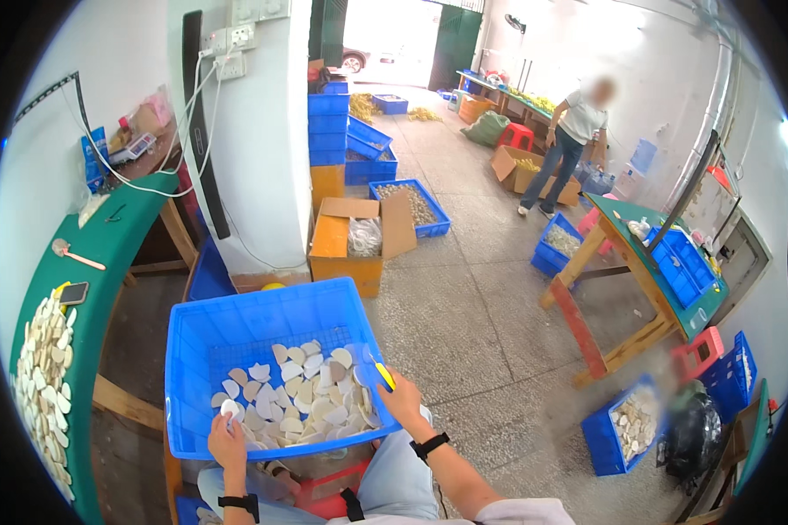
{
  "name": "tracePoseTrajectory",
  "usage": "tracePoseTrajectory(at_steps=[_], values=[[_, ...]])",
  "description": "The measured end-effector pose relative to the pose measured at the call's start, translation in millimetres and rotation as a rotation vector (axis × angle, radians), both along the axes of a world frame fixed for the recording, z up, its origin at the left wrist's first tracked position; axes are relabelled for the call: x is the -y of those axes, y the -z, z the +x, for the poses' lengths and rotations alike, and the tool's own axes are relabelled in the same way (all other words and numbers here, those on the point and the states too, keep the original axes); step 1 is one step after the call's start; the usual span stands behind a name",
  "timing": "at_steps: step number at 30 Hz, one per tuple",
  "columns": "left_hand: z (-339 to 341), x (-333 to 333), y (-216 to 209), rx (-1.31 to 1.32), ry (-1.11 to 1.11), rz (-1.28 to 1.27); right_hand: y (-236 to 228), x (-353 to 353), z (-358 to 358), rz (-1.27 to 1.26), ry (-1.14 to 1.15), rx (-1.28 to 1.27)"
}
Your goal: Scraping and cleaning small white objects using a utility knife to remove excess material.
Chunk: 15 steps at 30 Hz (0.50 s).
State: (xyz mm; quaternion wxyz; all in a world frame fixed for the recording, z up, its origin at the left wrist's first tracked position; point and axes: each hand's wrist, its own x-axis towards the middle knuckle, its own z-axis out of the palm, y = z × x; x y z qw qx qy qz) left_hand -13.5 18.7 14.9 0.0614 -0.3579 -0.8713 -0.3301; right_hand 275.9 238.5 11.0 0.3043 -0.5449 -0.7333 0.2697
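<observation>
A large blue plastic crate (263, 304) stands in front of me, its floor partly covered by many flat, pale half-round pieces (293, 429) in white and beige. My left hand (228, 444) is at its near left edge, fingers pinched on a white rounded piece (230, 408). Over the right rim, my right hand (401, 401) is closed round a yellow-handled knife (385, 377) whose thin tip points up and away from me. Both wrists wear black bands.
On the left, a green table (92, 324) carries a heap of similar pieces (45, 367), a phone (74, 294) and a pink-handled brush (79, 255). An open cardboard box (346, 267) lies beyond the crate. To the right are another green table (617, 229) and filled crates; a person (569, 144) stands farther back.
</observation>
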Motion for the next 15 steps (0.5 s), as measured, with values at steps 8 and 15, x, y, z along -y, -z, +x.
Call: tracePoseTrajectory(at_steps=[8,15], values=[[2.2,-1.7,3.8,-0.072,-0.078,0.028,-2.3,-0.8,3.3,-0.046,-0.037,-0.059],[3.5,-0.7,-2.0,-0.027,0.006,0.001,-3.6,0.4,3.7,-0.022,-0.017,-0.080]])
